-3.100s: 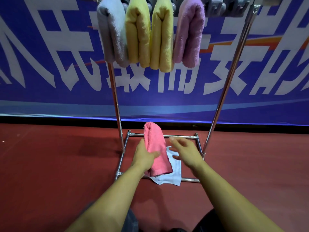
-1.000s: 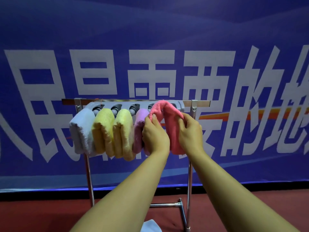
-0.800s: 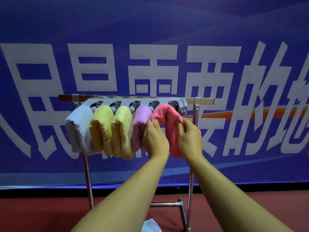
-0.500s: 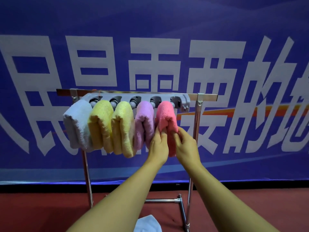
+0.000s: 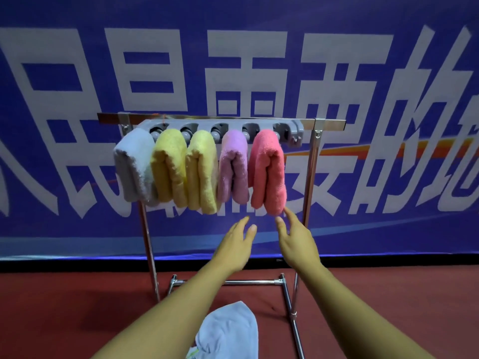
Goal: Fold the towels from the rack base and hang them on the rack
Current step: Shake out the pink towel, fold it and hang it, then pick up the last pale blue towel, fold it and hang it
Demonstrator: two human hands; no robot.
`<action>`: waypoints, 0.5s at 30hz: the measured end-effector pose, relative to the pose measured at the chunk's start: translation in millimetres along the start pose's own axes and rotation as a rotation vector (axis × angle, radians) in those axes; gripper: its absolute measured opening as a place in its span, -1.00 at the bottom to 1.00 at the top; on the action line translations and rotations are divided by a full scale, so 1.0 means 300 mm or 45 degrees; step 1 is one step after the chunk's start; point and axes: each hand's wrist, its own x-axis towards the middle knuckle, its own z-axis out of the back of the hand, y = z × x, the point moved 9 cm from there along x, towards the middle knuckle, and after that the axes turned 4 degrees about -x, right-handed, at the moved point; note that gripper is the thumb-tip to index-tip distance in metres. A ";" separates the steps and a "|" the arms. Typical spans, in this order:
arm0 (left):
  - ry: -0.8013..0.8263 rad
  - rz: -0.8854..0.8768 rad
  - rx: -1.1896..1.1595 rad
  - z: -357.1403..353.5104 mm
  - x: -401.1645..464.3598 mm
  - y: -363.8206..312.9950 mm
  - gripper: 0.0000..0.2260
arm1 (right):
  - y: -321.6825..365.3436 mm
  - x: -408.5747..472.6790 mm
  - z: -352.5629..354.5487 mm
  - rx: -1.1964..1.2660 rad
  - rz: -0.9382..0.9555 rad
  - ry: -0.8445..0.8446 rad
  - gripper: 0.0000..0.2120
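A folded pink towel (image 5: pixel 268 172) hangs at the right end of the rack's grey holder bar (image 5: pixel 293 125). To its left hang a lilac towel (image 5: pixel 233 169), two yellow towels (image 5: pixel 186 169) and a pale grey-blue towel (image 5: pixel 134 164). My left hand (image 5: pixel 237 244) and my right hand (image 5: pixel 295 239) float just below the pink towel with relaxed fingers and hold nothing. A white towel (image 5: pixel 228 330) lies crumpled on the rack base (image 5: pixel 248 282), between my forearms.
The chrome rack stands on a red floor (image 5: pixel 64 307) in front of a blue banner (image 5: pixel 388 60) with large white characters. Its right upright (image 5: pixel 308 198) runs close beside my right hand.
Both hands have let go of the pink towel and dropped below it. The towel now hangs alone on the holder. The view has tilted down a little.
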 end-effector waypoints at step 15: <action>0.284 0.240 0.641 -0.196 -0.227 0.892 -0.47 | -0.514 -0.328 -0.789 -0.578 0.051 0.658 -0.43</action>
